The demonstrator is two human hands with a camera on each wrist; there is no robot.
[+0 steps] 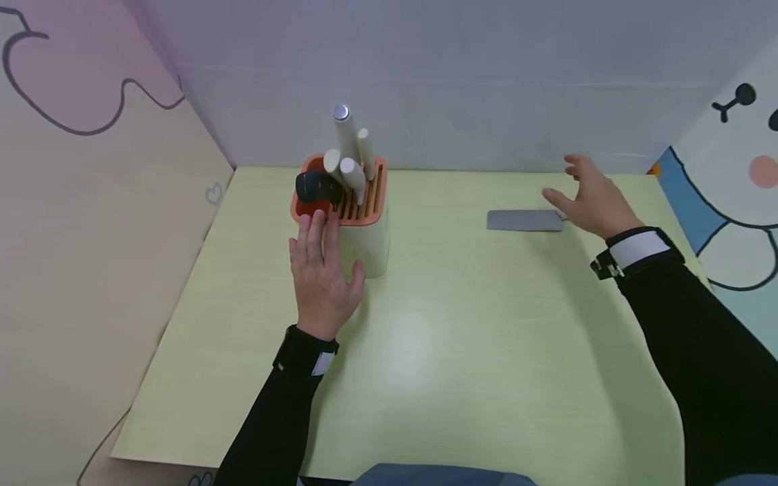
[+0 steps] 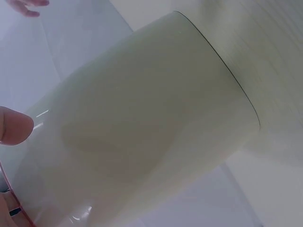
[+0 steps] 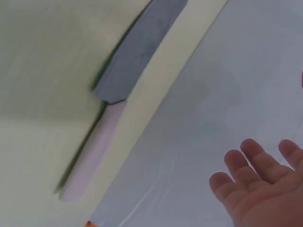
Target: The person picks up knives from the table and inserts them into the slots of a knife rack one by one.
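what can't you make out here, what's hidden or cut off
- Cleaver handle: head view, hidden behind the right hand.
- Blades in the knife block: head view, sunk in its slots.
- Left hand: left wrist view, only a fingertip shows at the edge.
- Cleaver blade tip: right wrist view, cut off at the top edge.

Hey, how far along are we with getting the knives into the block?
Several cream-handled knives already stand in the orange-topped cream knife block. In hand: the left hand rests flat against the block, and the open right hand hovers by the grey-bladed cleaver. Left: that cleaver lies on the yellow-green table, not gripped.
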